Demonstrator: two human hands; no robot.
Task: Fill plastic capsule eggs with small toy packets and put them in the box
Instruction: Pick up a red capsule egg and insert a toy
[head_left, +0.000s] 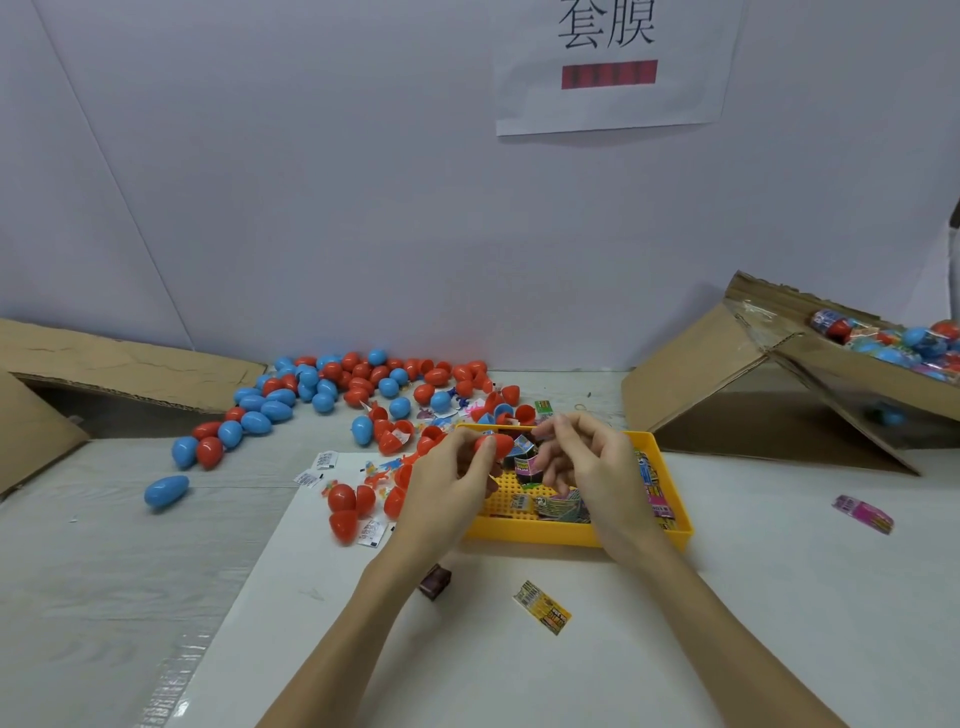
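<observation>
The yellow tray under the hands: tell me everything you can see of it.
The yellow tray is a shallow rectangular plastic tray with low walls and a perforated floor, lying flat on the white sheet. Printed toy packets lie loose inside. The left hand and right hand work above it; contact with its rim cannot be told.

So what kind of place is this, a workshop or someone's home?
Probably a small packing workstation, not a home. Loose red and blue eggs are heaped on the table, a yellow tray holds toy packets, a cardboard box collects wrapped eggs, and a printed sign hangs on the wall.
</observation>
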